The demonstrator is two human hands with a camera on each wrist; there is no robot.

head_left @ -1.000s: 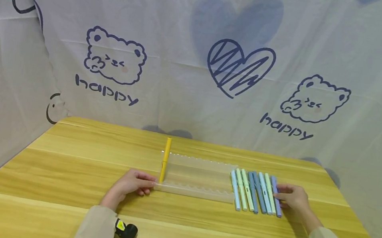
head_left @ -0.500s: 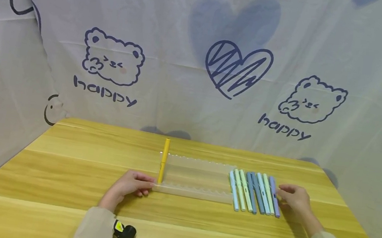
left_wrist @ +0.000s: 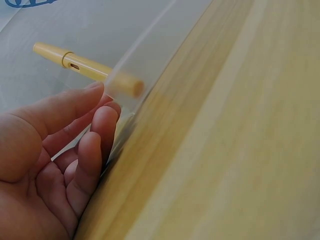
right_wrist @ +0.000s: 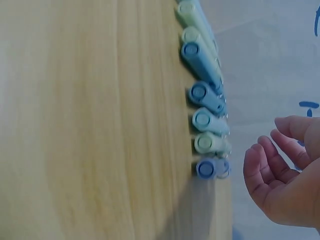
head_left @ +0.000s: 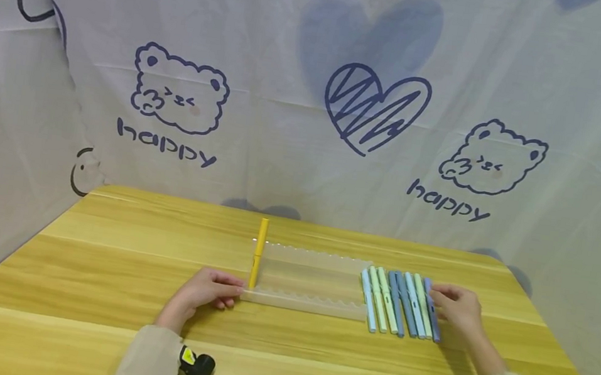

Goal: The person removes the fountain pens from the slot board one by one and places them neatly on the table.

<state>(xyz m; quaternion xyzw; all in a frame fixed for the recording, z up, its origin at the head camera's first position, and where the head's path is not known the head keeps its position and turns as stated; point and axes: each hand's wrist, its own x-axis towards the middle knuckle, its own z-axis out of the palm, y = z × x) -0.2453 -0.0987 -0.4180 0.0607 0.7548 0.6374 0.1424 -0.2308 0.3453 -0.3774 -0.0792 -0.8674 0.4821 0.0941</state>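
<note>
A clear plastic pen rack (head_left: 308,304) with notched edges lies across the middle of the table. One yellow pen (head_left: 258,252) rests at its left end. My left hand (head_left: 211,290) pinches the rack's front left corner between thumb and fingers; in the left wrist view the yellow pen (left_wrist: 87,67) shows just beyond the thumb. To the right of the rack, several capped pens (head_left: 396,301) in light blue, green and dark blue lie side by side. The purple pen (head_left: 435,327) is rightmost. Over its far part hovers my right hand (head_left: 458,306), fingers loosely curled and holding nothing.
The wooden table (head_left: 277,362) extends in front of the rack and to both sides. A printed cloth (head_left: 283,147) hangs behind its back edge and along the sides. Each wrist wears a small black camera (head_left: 197,367).
My right hand drew back slightly from the purple pen, then moved left over its far end. The left hand stays at the rack's corner, and the pens lie as before.
</note>
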